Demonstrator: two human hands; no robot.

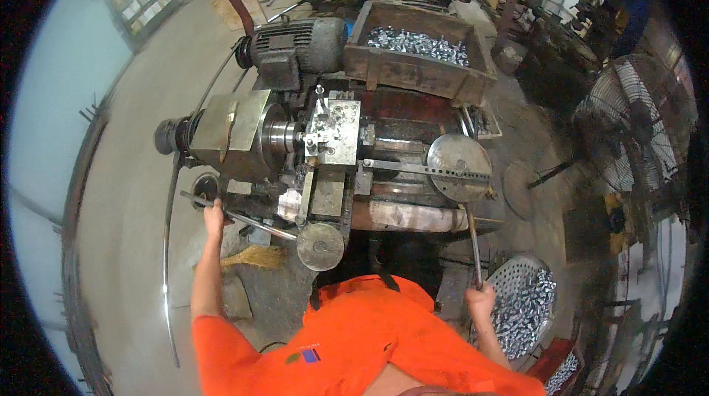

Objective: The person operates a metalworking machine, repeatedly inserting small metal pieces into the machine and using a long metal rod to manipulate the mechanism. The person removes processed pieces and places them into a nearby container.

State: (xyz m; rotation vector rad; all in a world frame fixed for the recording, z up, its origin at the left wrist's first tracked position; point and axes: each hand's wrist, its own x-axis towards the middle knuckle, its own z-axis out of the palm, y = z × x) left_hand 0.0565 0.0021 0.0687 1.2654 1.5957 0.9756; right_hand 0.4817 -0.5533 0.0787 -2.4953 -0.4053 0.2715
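Observation:
My left hand point(215, 214) is closed around a long metal lever point(258, 227) on the near left side of a lathe-like machine. That lever runs to a round metal disc point(320, 247) close to my body. My right hand point(480, 298) grips a second metal lever point(473, 241), which slopes up to a larger round disc point(447, 154) with a perforated flat bar across it. Between the levers sits a metal tool block point(341, 130), beside the spindle point(284, 136) of the headstock. Whether a workpiece is in the spindle is too small to tell.
A dark electric motor point(299, 45) stands behind the headstock. Beside it, a wooden box point(413, 74) holds many shiny metal parts. A perforated basket point(506, 278) of similar parts is at my right. A large fan point(628, 115) stands far right; a straw broom point(258, 256) lies at left.

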